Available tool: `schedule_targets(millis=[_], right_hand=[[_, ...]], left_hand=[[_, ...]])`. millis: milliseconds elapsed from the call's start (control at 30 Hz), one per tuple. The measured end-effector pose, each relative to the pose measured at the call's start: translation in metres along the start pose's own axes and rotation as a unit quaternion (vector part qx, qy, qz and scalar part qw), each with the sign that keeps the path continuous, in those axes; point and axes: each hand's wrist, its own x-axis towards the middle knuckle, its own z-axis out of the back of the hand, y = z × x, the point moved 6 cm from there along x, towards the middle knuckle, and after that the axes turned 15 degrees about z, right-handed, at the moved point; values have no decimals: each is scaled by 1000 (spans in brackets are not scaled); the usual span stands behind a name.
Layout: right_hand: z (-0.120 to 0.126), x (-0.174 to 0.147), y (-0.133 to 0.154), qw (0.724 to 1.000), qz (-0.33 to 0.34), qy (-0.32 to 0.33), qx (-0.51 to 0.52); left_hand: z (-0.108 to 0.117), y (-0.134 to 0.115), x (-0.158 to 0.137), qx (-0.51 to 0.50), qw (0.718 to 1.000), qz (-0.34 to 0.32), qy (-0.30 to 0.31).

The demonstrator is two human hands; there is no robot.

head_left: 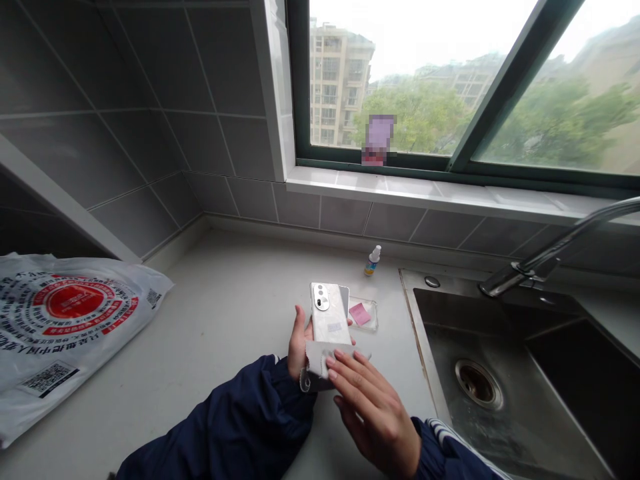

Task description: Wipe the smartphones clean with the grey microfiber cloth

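My left hand holds a white smartphone from beneath, its back and oval camera block facing up. A flat grey piece with a light edge shows behind the phone's right side; I cannot tell what it is. A thin grey cloth covers the phone's lower end and hangs over my left palm. My right hand lays its straight fingers on that cloth, with the thumb apart below. Just beyond the phone, a clear phone case lies on the counter with a pink paper on it.
A small white spray bottle stands near the back wall. On the right is a steel sink with a faucet over its back edge. A printed white plastic bag lies on the left of the counter. A window is behind.
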Motion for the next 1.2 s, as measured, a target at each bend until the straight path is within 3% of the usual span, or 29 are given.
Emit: schedule_targets(millis=[167,467,700,833,1033,1200], right_hand=[[-1,-2,-8,999,-27,-10,-47],[-14,-4,-9,989,-61,119,-62],[-11,-11,-24,986,-115,101,-72],[-10,-13,-27,983,-141,79,-82],[-15,-6,-15,989,-79,104,-63],[-12,-7,-22,987,-103,99,-78]], left_hand=[[-11,7,2,-26,999,-13,31],[-10,28,3,-34,993,46,104],[-24,29,7,-21,985,-56,159],[-25,30,11,-4,985,-71,159],[-15,34,10,-24,990,-48,128],[-17,32,12,11,989,-48,140]])
